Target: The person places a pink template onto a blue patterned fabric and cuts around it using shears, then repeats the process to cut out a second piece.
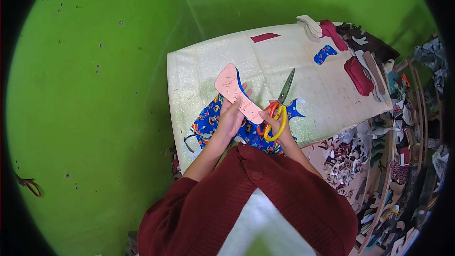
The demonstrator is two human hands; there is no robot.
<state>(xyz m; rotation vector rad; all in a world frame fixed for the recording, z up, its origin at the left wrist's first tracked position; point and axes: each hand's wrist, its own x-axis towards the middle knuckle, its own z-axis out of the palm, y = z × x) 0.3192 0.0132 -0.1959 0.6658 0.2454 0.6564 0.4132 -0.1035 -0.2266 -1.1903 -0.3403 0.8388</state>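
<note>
A pink sole-shaped pattern piece (229,84) with handwritten marks is in my left hand (231,116), the thumb on top and the fingers behind. A strip of blue printed fabric shows along the pattern's right edge. My right hand (280,127) is closed round scissors (286,87) with one red and one yellow handle, blades together and pointing up and away. The right fingertips also touch the lower end of the pattern. Under both hands lies a larger piece of blue printed fabric (207,117) with cut edges, partly hidden by my arms.
On the white-covered table (204,61) lie a maroon scrap (265,37), a blue printed cutout (325,54) and stacks of maroon pieces (358,76) at the right. Fabric scraps (348,156) fill the area right of the table. Another pair of scissors (31,186) hangs on the green wall.
</note>
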